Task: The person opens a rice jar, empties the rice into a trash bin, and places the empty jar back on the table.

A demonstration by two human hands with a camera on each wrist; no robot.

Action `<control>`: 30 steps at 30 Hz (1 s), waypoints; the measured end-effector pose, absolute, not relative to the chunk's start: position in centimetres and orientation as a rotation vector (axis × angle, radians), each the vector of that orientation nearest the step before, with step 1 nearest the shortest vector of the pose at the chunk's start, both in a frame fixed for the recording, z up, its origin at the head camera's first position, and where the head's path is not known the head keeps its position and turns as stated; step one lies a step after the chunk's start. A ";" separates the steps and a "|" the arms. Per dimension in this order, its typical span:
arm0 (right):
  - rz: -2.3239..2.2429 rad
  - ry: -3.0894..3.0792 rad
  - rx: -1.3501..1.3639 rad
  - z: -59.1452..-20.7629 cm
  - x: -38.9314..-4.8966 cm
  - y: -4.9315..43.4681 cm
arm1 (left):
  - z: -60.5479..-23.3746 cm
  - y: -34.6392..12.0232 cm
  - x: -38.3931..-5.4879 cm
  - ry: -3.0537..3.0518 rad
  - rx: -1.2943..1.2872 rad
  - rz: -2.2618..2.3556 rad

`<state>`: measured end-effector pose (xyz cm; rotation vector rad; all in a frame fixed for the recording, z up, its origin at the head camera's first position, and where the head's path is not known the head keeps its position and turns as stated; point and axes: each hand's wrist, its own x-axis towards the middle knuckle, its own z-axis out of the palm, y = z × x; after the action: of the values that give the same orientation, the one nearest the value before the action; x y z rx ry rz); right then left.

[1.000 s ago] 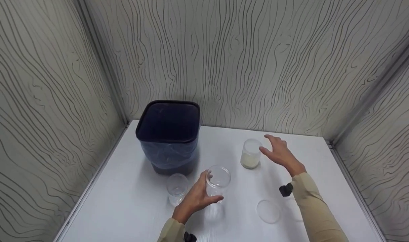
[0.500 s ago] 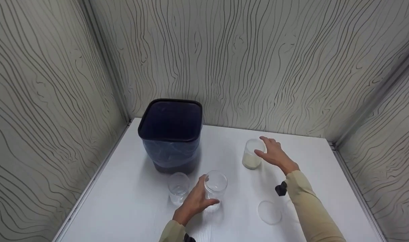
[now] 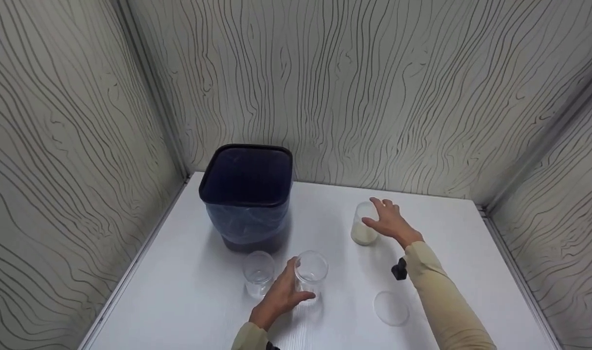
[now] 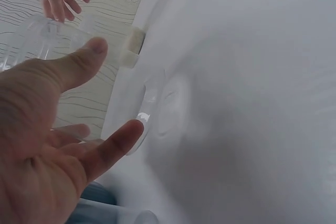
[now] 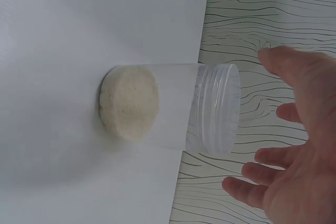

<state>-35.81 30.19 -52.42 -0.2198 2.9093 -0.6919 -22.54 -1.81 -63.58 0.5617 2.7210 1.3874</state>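
Note:
In the head view my left hand (image 3: 282, 291) grips a clear plastic jar (image 3: 311, 268) from its left side, thumb in front. The left wrist view shows that jar's base (image 4: 149, 111) close over the white table, with its reflection beside it. My right hand (image 3: 389, 221) hovers by the rim of a second clear jar (image 3: 364, 234), which stands upright. Pale powder (image 5: 128, 103) fills the lower part of that jar. Seen in the right wrist view, the right fingers (image 5: 244, 190) are spread and apart from its threaded neck.
Left of my left hand stands another clear jar (image 3: 258, 272). A bin (image 3: 247, 223) with a blue liner and dark rim is at the back left. One clear round disc like a lid (image 3: 391, 308) lies front right on the white table (image 3: 188, 272). Patterned walls (image 3: 296, 87) enclose it.
My left hand and its jar have come down and slightly toward me. The right hand has moved left, closer to the powder jar's rim, with its fingers still spread.

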 end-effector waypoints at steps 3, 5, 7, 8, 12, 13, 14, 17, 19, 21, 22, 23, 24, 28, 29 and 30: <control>-0.682 2.915 -0.199 -52.8 -36.1 29.9 | -63.7 -1.8 -22.6 2.714 0.587 1.411; -0.680 2.923 -0.186 -53.2 -36.3 29.6 | -63.8 -1.9 -22.6 2.713 0.618 1.433; -0.690 2.932 -0.178 -53.5 -36.4 29.3 | -63.8 -2.0 -22.6 2.708 0.634 1.456; -0.696 2.937 -0.175 -53.7 -36.5 29.2 | -63.8 -2.1 -22.6 2.712 0.627 1.450; -0.703 2.936 -0.157 -54.4 -36.5 28.9 | -63.9 -2.2 -22.4 2.712 0.575 1.397; -0.694 2.933 -0.156 -54.6 -36.4 28.9 | -64.0 -2.2 -22.3 2.710 0.553 1.375; -0.690 2.928 -0.154 -54.8 -36.4 28.9 | -64.0 -2.2 -22.2 2.707 0.537 1.360; -0.679 2.907 -0.154 -55.1 -36.4 28.8 | -64.2 -2.3 -22.1 2.688 0.516 1.355; -0.674 2.894 -0.159 -55.2 -36.4 28.7 | -64.3 -2.4 -22.0 2.702 0.523 1.350; -0.675 2.888 -0.158 -55.2 -36.5 28.6 | -64.4 -2.5 -22.0 2.712 0.531 1.350; -0.670 2.885 -0.154 -55.3 -36.6 28.6 | -64.5 -2.5 -22.1 2.717 0.535 1.350; -0.666 2.883 -0.151 -55.3 -36.7 28.6 | -64.5 -2.5 -22.1 2.722 0.533 1.348; -0.666 2.880 -0.144 -55.3 -36.7 28.6 | -64.5 -2.5 -22.1 2.732 0.533 1.343; -0.681 2.863 -0.108 -55.6 -36.9 28.7 | -64.6 -2.6 -22.2 2.752 0.524 1.330; -0.684 2.859 -0.102 -55.8 -36.9 28.7 | -64.6 -2.6 -22.2 2.752 0.516 1.328; -0.690 2.855 -0.093 -55.9 -36.9 28.8 | -64.6 -2.6 -22.2 2.754 0.512 1.328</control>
<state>-36.93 28.76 -55.91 -0.0927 2.8547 -0.6900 -22.22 -2.60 -64.64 0.5121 2.7544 1.3282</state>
